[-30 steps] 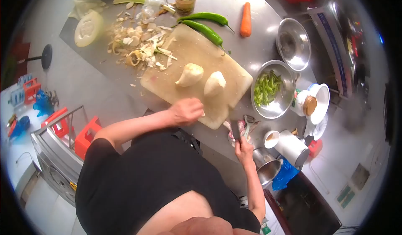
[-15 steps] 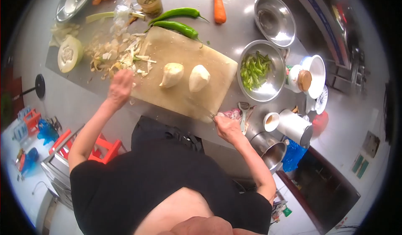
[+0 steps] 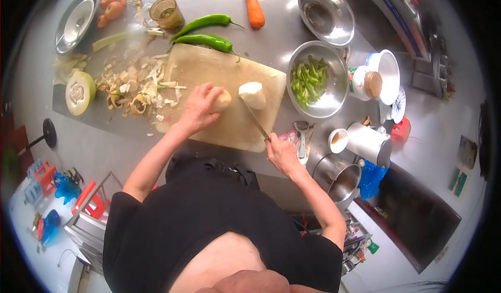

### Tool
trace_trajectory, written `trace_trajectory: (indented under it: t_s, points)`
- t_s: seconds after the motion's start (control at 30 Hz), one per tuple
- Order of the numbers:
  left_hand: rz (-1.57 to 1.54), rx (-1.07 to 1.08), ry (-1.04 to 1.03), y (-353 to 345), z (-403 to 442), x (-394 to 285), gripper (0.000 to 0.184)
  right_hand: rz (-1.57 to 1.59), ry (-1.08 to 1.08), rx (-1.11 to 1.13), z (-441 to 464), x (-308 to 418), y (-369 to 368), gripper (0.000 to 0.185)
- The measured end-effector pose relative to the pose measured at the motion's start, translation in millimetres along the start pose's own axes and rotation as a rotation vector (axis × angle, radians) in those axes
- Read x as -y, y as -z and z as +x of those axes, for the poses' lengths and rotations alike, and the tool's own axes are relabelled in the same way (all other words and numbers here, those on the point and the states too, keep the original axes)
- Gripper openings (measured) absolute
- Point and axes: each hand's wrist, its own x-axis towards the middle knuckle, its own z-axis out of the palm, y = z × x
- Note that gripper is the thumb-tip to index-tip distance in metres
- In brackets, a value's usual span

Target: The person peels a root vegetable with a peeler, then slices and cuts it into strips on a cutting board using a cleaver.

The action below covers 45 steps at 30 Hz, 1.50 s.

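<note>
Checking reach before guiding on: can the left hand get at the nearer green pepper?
Probably yes: only bare cutting board lies between the left hand and the nearer green pepper, though the hand would first have to leave the pale peeled piece.

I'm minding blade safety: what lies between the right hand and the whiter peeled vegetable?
In the head view, the knife, held in the right hand, reaches over the cutting board toward the peeled vegetable.

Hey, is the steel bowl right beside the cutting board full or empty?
Neither, it's partly filled: cut green pieces lie toward one side of the steel bowl, and bare metal shows on the other.
</note>
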Motion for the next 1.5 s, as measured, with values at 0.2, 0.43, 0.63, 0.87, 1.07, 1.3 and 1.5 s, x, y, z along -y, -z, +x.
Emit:
trace_trajectory:
  t_s: [0.2, 0.43, 0.63, 0.87, 1.07, 1.3, 1.5]
  points:
    - [-0.16, 0.268, -0.173, -2, -21, 6, 0.09, -0.02, 0.063, -0.069, 5, 23, 10, 0.014]
    - [0.082, -0.021, 0.085, -36, -23, -14, 0.066, -0.363, 0.293, -0.038, -2, 71, 17, 0.05]
    - [0.139, 0.045, 0.158, -18, -36, -23, 0.053, -0.449, 0.281, -0.03, -6, 81, 21, 0.045]
    - [0.179, 0.12, 0.184, -8, -22, -27, 0.061, -0.268, 0.151, 0.008, 13, 61, 21, 0.035]
    - [0.077, 0.204, 0.253, -19, -14, -19, 0.063, -0.232, 0.162, 0.03, 6, 72, 25, 0.028]
    - [0.195, -0.124, 0.04, 7, -37, -16, 0.071, -0.166, 0.213, 0.049, 10, 84, 12, 0.023]
    - [0.047, -0.274, -0.177, -8, -61, -4, 0.063, -0.281, 0.238, 0.118, 12, 94, 22, 0.023]
